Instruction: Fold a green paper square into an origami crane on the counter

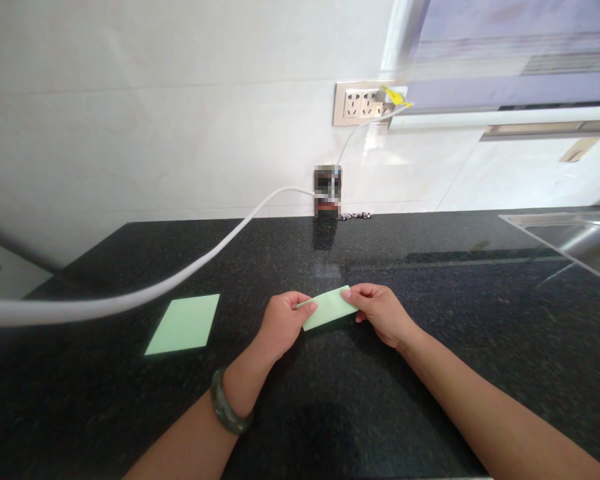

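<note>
Between my two hands is a narrow strip of folded light green paper (330,307), tilted slightly up toward the right. My left hand (284,323) pinches its left end, thumb on top. The right end is pinched by my right hand (379,311), also with the thumb on top; some fingers of both hands are hidden under the paper. A flat light green sheet of paper (184,324) lies on the counter to the left of my left hand, touched by neither hand. A dark bangle (226,405) circles my left wrist.
The black speckled countertop (130,413) runs to a pale tiled wall. A pixelated upright object (327,193) stands at the back with a beaded string (356,216) beside it. A white cable (220,247) crosses the left foreground. A metal sink (580,240) is at right, a socket panel (353,104) above.
</note>
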{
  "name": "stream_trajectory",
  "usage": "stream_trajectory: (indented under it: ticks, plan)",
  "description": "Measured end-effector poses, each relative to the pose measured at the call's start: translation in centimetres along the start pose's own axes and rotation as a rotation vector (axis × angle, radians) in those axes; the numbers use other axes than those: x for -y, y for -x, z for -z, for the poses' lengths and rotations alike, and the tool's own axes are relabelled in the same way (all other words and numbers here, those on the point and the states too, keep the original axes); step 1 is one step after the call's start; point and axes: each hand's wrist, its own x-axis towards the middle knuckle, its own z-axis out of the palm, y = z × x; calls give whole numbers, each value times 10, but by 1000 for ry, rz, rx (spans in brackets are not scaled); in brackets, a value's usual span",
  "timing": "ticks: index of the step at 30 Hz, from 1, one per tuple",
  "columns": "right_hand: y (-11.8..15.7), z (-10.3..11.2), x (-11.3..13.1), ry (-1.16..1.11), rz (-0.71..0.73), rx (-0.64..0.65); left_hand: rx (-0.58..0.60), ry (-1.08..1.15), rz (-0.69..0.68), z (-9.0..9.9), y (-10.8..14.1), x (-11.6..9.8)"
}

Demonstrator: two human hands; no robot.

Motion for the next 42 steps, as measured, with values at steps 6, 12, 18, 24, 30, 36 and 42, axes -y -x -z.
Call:
stream_trajectory:
  ticks: [6, 12, 18, 24, 30, 36, 42]
  plan:
    - [0, 0, 1, -4, -10, -10, 9, -2, -14, 0, 1, -1]
    - [1, 0, 2, 28, -22, -21, 7, -17, -13, 0, 1, -3]
    - [-1, 2, 0, 70, -33, -21, 31, -104, -34, 0, 1, -2]
    - [-2, 4, -2, 184, -87, 5, -44, -401, -272, 4, 4, -10]
    - [-6, 3, -8, 510, 3, -48, 168, -696, -530, 6, 5, -22]
    - [-8, 3, -11, 661, 78, -76, 356, -873, -591, 5, 13, -26]
    - [-8, 2, -8, 727, 89, -76, 437, -1015, -485, 7, 16, -20]
